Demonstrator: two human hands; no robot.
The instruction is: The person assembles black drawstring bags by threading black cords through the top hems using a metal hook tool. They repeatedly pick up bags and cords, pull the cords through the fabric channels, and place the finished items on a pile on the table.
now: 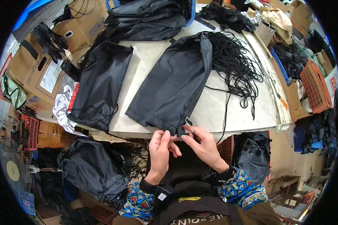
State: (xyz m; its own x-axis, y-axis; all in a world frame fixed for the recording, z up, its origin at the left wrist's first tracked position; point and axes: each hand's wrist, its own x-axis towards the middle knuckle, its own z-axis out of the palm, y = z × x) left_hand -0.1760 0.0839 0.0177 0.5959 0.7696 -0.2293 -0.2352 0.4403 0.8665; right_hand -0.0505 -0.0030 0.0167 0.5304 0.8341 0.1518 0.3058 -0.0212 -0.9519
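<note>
A flat black fabric bag (172, 82) lies on the pale table, its near edge reaching the table's front. My left hand (161, 152) pinches that near edge, close to the corner, between thumb and fingers. Beside it, my right hand (203, 148) is closed at the same corner, with a thin curved metal wire tool (189, 126) sticking up from its fingers. How far the tool goes into the fabric is hidden. A heap of loose black cords (238, 67) rests right of the bag, one strand hanging over the front edge.
Another black bag with a drawstring (99, 86) lies to the left. Black fabric pieces (146, 20) are piled at the back by a blue bin. Cardboard boxes (37, 73) stand at left; an orange-handled tool (281, 100) lies near the right edge. A fan (13, 170) is lower left.
</note>
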